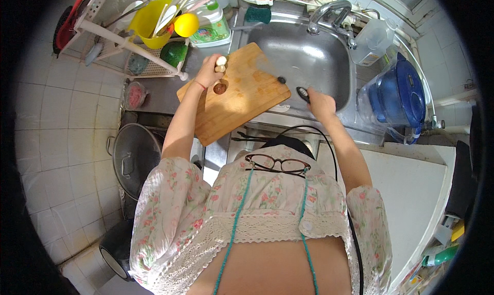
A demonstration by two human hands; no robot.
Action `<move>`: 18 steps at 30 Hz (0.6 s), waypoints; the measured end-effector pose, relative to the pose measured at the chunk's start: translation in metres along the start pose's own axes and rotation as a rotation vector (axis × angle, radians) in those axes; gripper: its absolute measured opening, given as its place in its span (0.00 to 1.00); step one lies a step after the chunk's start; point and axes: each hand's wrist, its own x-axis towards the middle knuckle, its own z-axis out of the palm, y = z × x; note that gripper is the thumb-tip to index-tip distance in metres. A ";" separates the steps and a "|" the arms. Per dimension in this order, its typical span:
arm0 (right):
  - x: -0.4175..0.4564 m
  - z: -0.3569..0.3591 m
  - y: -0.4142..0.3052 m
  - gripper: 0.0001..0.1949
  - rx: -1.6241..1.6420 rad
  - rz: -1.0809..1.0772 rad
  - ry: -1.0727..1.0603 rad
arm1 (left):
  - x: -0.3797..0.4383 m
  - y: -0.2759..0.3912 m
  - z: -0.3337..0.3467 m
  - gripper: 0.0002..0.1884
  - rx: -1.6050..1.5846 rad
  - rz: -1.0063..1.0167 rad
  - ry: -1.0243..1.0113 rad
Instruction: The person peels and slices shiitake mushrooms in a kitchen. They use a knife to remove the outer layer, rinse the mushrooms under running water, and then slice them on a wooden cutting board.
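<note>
A wooden cutting board (247,102) lies askew across the counter and the left edge of the steel sink. Over its left edge, my left hand (208,71) is closed around small whitish round pieces (220,61), perhaps mushrooms. Just below these, a reddish-brown round spot (220,88) shows on the board; whether it is a food piece or a hole I cannot tell. My right hand (322,104), over the sink's near edge, grips a small black-rimmed tool (303,94) with a pale middle. A small dark oval thing (281,80) is at the board's right edge.
The steel sink (308,56) has a chrome faucet (328,13) behind it. A blue water filter pitcher (401,90) and a clear plastic jug (372,40) stand right. On the left are a rack (123,44), a yellow utensil cup (148,23), a detergent bottle (210,27) and a lidded pot (135,160).
</note>
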 end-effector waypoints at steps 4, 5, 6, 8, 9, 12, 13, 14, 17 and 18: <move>0.000 -0.016 0.014 0.14 0.012 0.170 -0.005 | -0.006 0.001 -0.007 0.31 -0.078 -0.043 0.019; -0.004 -0.020 0.014 0.15 -0.003 0.191 -0.017 | -0.007 0.002 -0.011 0.31 -0.072 -0.040 0.025; -0.008 -0.022 0.011 0.15 -0.003 0.164 -0.025 | -0.008 0.004 -0.014 0.31 -0.067 -0.045 0.029; -0.018 -0.024 0.000 0.15 -0.010 0.048 -0.041 | -0.011 0.008 -0.021 0.31 -0.074 -0.066 0.039; -0.022 -0.023 -0.008 0.15 -0.012 -0.013 -0.042 | -0.011 0.010 -0.024 0.31 -0.123 -0.074 0.034; -0.029 -0.017 -0.034 0.12 0.029 -0.156 -0.059 | -0.012 0.018 -0.034 0.32 -0.263 -0.139 0.006; -0.029 -0.015 -0.042 0.11 0.049 -0.223 -0.039 | -0.012 0.021 -0.036 0.31 -0.255 -0.131 0.025; -0.029 -0.012 -0.049 0.10 0.042 -0.240 -0.064 | -0.011 0.023 -0.038 0.31 -0.250 -0.105 0.048; -0.028 -0.001 -0.067 0.08 0.049 -0.329 -0.027 | -0.010 0.025 -0.039 0.31 -0.234 -0.076 0.069; -0.027 0.003 -0.071 0.07 0.058 -0.339 -0.010 | -0.009 0.025 -0.038 0.31 -0.223 -0.092 0.066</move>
